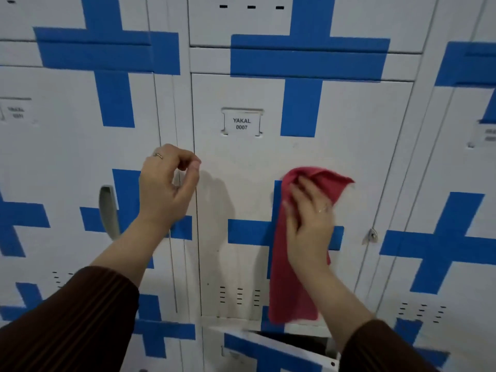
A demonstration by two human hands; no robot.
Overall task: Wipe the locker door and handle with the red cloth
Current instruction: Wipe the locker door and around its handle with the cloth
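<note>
The white locker door with blue cross stripes carries a label reading YAKAL 0007. My right hand presses the red cloth flat against the door's middle, fingers spread over it; the cloth hangs down toward the door's lower edge. This door's handle is hidden, likely under the cloth. My left hand hovers at the door's left edge with fingers curled and thumb near fingertips, holding nothing that I can see.
A metal handle sits on the neighbouring locker to the left. A lock hasp sticks out at the door's right edge. Below, a lower locker door stands ajar, tilted outward. More lockers surround on all sides.
</note>
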